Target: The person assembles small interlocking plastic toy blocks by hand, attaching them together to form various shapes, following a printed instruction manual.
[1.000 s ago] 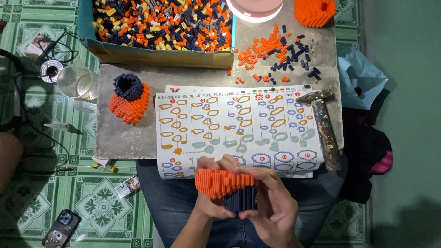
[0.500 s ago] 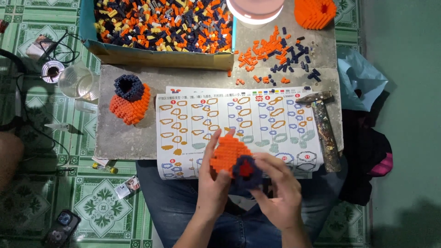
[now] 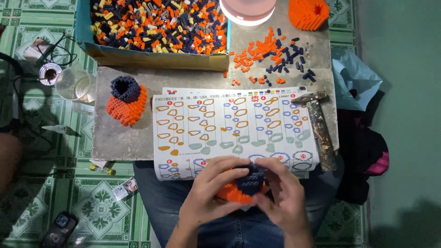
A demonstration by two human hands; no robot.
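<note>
Head view, both hands (image 3: 250, 193) cupping knobbly orange-navy brick model (image 3: 245, 184)

Instruction sheet (image 3: 234, 131) on the slab (image 3: 119, 142), box of bricks (image 3: 156, 27) behind it, small brick model (image 3: 126, 101) at left, hammer (image 3: 317, 126) at right, loose bricks (image 3: 275, 57) behind the hammer.

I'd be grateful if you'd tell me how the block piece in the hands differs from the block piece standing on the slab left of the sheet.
The held piece is gripped over the lap by the left hand and right hand; the slab piece stands untouched. The held piece is largely hidden by fingers, while the slab piece shows whole, its navy collar open upward. Both are built of orange and navy blocks.
</note>
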